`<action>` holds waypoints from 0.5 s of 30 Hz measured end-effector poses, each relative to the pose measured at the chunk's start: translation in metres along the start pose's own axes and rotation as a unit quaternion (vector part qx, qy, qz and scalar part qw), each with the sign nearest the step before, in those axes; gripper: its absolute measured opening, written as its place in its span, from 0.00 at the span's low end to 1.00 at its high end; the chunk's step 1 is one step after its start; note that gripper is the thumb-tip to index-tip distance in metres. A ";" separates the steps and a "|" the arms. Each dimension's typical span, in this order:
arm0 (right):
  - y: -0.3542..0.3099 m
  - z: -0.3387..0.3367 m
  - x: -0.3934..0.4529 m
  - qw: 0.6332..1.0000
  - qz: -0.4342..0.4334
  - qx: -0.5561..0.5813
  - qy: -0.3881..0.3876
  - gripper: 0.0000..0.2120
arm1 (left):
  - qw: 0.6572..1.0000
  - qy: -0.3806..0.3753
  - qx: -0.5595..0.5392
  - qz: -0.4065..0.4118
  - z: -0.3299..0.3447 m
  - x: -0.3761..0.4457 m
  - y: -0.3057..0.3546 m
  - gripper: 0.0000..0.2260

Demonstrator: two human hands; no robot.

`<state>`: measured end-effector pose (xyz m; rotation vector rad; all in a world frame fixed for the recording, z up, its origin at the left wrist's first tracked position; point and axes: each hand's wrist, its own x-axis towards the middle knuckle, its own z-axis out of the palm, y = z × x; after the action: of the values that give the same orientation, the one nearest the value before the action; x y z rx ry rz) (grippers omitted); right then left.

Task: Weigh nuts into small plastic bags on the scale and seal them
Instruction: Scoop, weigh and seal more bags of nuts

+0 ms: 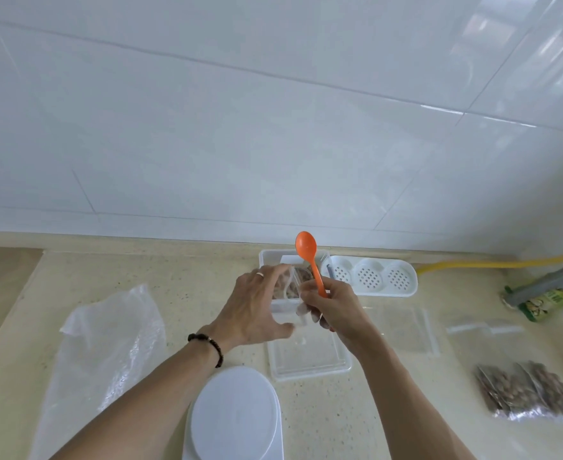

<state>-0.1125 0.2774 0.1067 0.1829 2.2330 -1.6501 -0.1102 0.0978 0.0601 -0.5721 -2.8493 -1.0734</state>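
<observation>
Two hands work over a speckled beige stone counter [140, 270] backed by glossy white wall tiles [207, 127]. Right hand [336, 307] grip holds an orange plastic spoon [310, 257], long axis upright, bowl pointing up toward the wall; left hand [256, 310] grip clasps a clear plastic nut container [285, 307].

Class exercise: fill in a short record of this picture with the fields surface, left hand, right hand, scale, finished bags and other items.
surface: pale speckled counter against a white tiled wall
left hand: left hand holds a small clear bag with nuts in it
right hand: right hand holds an orange spoon, bowl up
scale: white scale, nothing on it
finished bags: filled bags of nuts at the right
other items: clear lid; white rack with holes; large plastic sheet
</observation>
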 end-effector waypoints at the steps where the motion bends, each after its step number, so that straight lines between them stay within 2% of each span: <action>1: 0.002 0.000 0.005 1.000 0.003 -0.002 0.006 0.05 | 1.000 0.005 -0.007 -0.005 0.002 0.002 -0.004 0.39; 4: 0.010 -0.003 0.023 0.997 0.039 -0.027 0.062 0.14 | 0.999 0.012 -0.010 -0.035 0.005 0.008 -0.018 0.36; 8: 0.020 -0.017 0.044 0.969 0.017 -0.232 0.085 0.12 | 0.998 0.008 -0.014 -0.065 0.007 0.011 -0.033 0.37; 10: 0.024 -0.024 0.049 0.952 -0.001 -0.286 0.109 0.10 | 0.997 0.007 -0.014 -0.077 0.007 0.012 -0.039 0.38; 15: 0.024 -0.037 0.048 0.934 -0.063 -0.201 0.290 0.11 | 0.996 0.011 0.001 -0.085 0.010 0.011 -0.050 0.39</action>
<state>-0.1573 0.3146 0.0769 0.4781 3.0276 -1.2589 -0.1372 0.0733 0.0227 -0.3185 -2.9230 -1.0930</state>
